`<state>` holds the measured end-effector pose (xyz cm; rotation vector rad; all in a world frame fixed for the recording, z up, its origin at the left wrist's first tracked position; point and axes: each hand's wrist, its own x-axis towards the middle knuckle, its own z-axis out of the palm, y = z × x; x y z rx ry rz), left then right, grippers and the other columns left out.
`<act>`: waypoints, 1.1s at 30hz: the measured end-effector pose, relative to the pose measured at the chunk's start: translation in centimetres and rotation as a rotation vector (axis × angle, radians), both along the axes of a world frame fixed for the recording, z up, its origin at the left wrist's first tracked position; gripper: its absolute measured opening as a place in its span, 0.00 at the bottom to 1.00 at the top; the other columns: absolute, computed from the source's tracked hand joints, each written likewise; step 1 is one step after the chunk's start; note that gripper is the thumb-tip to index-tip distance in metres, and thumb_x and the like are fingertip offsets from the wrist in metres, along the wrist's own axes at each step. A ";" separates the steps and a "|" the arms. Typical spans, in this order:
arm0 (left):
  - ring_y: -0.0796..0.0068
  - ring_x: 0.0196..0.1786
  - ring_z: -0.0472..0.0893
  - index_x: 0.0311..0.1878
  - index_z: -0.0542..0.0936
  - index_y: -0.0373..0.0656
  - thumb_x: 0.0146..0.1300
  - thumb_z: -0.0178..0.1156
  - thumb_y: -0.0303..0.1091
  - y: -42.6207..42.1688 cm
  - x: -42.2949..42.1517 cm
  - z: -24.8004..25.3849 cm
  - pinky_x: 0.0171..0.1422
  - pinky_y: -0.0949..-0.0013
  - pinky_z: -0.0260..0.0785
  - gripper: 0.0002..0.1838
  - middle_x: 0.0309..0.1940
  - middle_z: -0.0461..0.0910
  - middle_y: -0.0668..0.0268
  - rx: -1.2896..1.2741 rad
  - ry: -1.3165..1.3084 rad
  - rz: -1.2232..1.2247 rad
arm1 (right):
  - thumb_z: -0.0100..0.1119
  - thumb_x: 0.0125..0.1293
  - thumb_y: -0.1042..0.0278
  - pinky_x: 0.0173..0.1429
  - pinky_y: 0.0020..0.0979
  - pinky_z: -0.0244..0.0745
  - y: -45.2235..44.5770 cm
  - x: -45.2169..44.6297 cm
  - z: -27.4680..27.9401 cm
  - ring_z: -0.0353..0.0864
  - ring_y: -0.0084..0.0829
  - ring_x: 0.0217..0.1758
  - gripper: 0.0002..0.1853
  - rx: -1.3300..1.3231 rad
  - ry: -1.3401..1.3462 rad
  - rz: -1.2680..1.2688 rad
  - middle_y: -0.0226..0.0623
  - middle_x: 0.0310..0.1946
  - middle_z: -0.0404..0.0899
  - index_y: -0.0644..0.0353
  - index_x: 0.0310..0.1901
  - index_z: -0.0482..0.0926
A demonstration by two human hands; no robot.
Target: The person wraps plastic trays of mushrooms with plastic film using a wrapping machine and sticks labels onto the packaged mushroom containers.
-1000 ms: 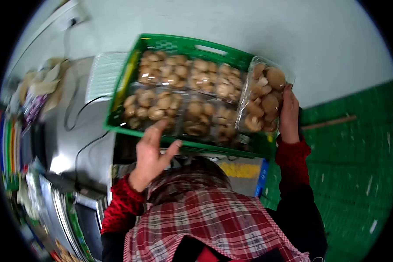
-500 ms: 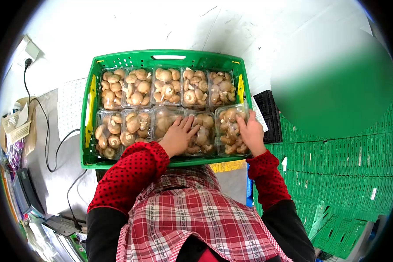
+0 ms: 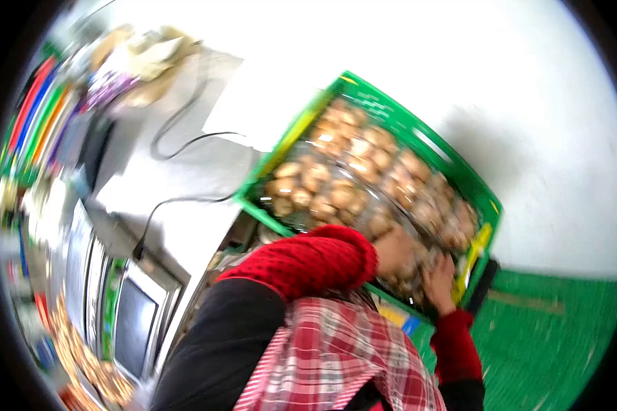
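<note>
A green crate [image 3: 425, 137] stands tilted in view, filled with two rows of clear plastic packs of brown mushrooms [image 3: 339, 198]. My left hand [image 3: 395, 251] lies over packs in the near row; motion smears its fingers. At the crate's near right corner, my right hand [image 3: 440, 282] rests on a mushroom pack, its fingers stretched out and somewhat apart. Blur hides whether either hand lifts or only presses a pack. Red dotted sleeve covers [image 3: 322, 257] sit over both forearms, and the left one hides part of the crate's near edge.
To the left, a grey-white table [image 3: 178, 171] carries black cables [image 3: 185, 200] and a white sheet [image 3: 253, 103]. A device with a screen [image 3: 138, 322] and colourful folders [image 3: 38, 116] stand farther left. Green stacked crates [image 3: 541, 335] are at right.
The view has swung left, so the crate appears rotated and farther right. Both hands remain over the near-row packs and appear closer together; the right-end pack no longer shows clearly.
</note>
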<state>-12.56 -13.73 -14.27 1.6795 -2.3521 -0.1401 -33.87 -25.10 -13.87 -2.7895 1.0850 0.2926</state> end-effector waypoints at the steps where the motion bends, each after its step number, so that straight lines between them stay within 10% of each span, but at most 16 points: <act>1: 0.56 0.59 0.70 0.53 0.76 0.45 0.45 0.67 0.52 0.3 0.7 2.1 0.63 0.52 0.61 0.32 0.52 0.75 0.60 0.095 0.022 -0.023 | 0.55 0.63 0.60 0.74 0.49 0.45 -1.4 -2.3 -2.9 0.52 0.59 0.71 0.33 0.226 -0.373 -0.147 0.58 0.68 0.54 0.67 0.66 0.59; 4: 0.59 0.47 0.77 0.50 0.77 0.44 0.54 0.65 0.45 7.9 5.5 8.9 0.51 0.60 0.71 0.22 0.44 0.77 0.58 -0.350 0.729 0.157 | 0.45 0.71 0.57 0.75 0.49 0.43 0.9 -0.5 1.9 0.41 0.53 0.76 0.28 -0.059 -0.178 -0.112 0.54 0.72 0.47 0.66 0.67 0.59; 8: 0.54 0.23 0.76 0.23 0.77 0.38 0.59 0.62 0.42 23.4 8.3 6.9 0.29 0.59 0.71 0.17 0.18 0.75 0.58 -0.213 0.750 1.308 | 0.40 0.74 0.59 0.71 0.46 0.52 2.0 1.9 4.1 0.51 0.50 0.72 0.25 -0.036 -0.481 -0.290 0.54 0.69 0.53 0.67 0.66 0.61; 10: 0.64 0.28 0.82 0.31 0.82 0.33 0.64 0.58 0.45 28.3 7.8 4.7 0.35 0.63 0.73 0.21 0.25 0.82 0.54 -0.077 1.290 1.752 | 0.43 0.72 0.64 0.70 0.45 0.54 2.8 7.2 3.3 0.58 0.51 0.69 0.24 0.124 -0.697 -0.064 0.53 0.66 0.59 0.68 0.65 0.61; 14: 0.69 0.44 0.77 0.62 0.65 0.33 0.57 0.67 0.42 34.7 3.5 -9.4 0.52 0.68 0.70 0.35 0.48 0.76 0.59 -0.836 1.201 2.500 | 0.51 0.68 0.64 0.65 0.43 0.63 9.0 17.0 7.5 0.67 0.50 0.62 0.23 0.405 -0.684 0.302 0.51 0.61 0.67 0.67 0.61 0.67; 20: 0.83 0.28 0.74 0.28 0.79 0.35 0.62 0.64 0.40 34.5 4.8 -3.4 0.39 0.76 0.67 0.16 0.21 0.79 0.69 -0.940 1.563 2.008 | 0.53 0.57 0.77 0.50 0.32 0.70 14.5 23.7 8.3 0.72 0.42 0.52 0.21 0.741 -0.793 0.599 0.48 0.56 0.69 0.66 0.54 0.71; 25: 0.71 0.42 0.78 0.42 0.75 0.34 0.54 0.70 0.47 33.7 5.6 -5.0 0.49 0.70 0.70 0.25 0.41 0.80 0.59 -1.061 1.255 2.476 | 0.53 0.69 0.65 0.66 0.45 0.62 15.4 22.9 8.4 0.63 0.49 0.66 0.20 0.727 -0.712 0.735 0.49 0.61 0.66 0.64 0.59 0.69; 31: 0.83 0.24 0.63 0.25 0.78 0.39 0.60 0.64 0.44 33.9 4.6 -4.9 0.29 0.74 0.53 0.17 0.19 0.66 0.75 -0.818 1.773 2.020 | 0.56 0.62 0.70 0.59 0.39 0.68 15.4 22.6 7.7 0.71 0.46 0.58 0.21 0.625 -0.785 0.683 0.49 0.56 0.70 0.66 0.56 0.70; 33: 0.83 0.25 0.65 0.27 0.79 0.38 0.63 0.60 0.42 34.0 4.2 -6.3 0.29 0.73 0.57 0.16 0.18 0.67 0.72 -0.893 1.339 1.928 | 0.58 0.59 0.70 0.66 0.43 0.62 14.6 22.2 5.5 0.67 0.53 0.61 0.23 0.692 -0.740 0.603 0.52 0.57 0.69 0.68 0.56 0.70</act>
